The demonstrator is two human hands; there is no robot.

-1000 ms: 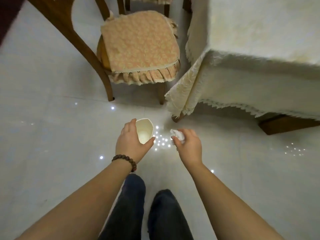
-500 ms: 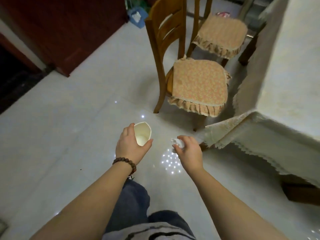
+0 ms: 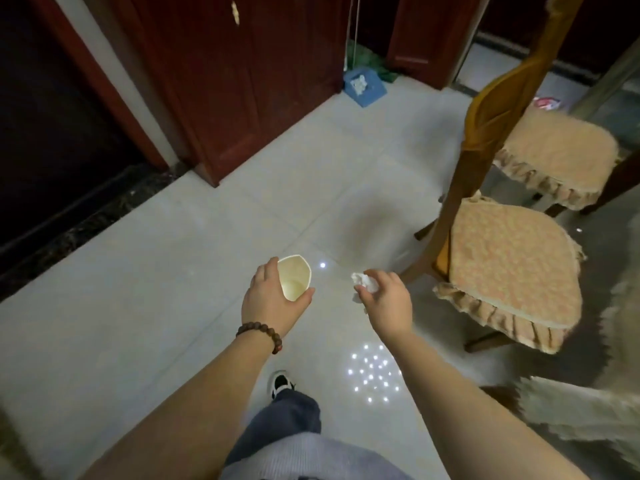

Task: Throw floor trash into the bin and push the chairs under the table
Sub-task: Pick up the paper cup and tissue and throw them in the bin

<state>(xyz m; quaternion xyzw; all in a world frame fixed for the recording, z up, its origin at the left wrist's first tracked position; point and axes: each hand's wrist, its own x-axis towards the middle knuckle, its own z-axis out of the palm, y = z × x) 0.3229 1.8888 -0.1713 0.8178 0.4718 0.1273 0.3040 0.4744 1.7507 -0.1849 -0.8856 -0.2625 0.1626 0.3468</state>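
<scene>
The left hand (image 3: pixel 268 301) is wrapping its grip around a cream paper cup (image 3: pixel 294 278), fingers curled behind the wall and the thumb pressing the near side, with the mouth tilting up toward the camera; a dark beaded bracelet (image 3: pixel 260 333) is circling that wrist. Just beside it, the right hand (image 3: pixel 388 303) is pinching a crumpled white tissue (image 3: pixel 363 284) between thumb and fingertips. Both hands are hanging above a pale, glossy tiled floor (image 3: pixel 173 271) that is reflecting a cluster of small ceiling lights. Below, a grey trouser leg and a black-and-white shoe (image 3: pixel 280 382) are standing on the tiles. To the right, a wooden chair (image 3: pixel 485 133) with a frilled peach cushion (image 3: pixel 512 265) is standing out from the desk, whose fringed cream cloth (image 3: pixel 571 414) is showing only at the lower right edge; a second cushioned chair (image 3: pixel 557 157) is sitting behind the first. Far across the floor, a blue bin (image 3: pixel 364 85) holding white scraps is resting against dark red wooden doors (image 3: pixel 242 81).
</scene>
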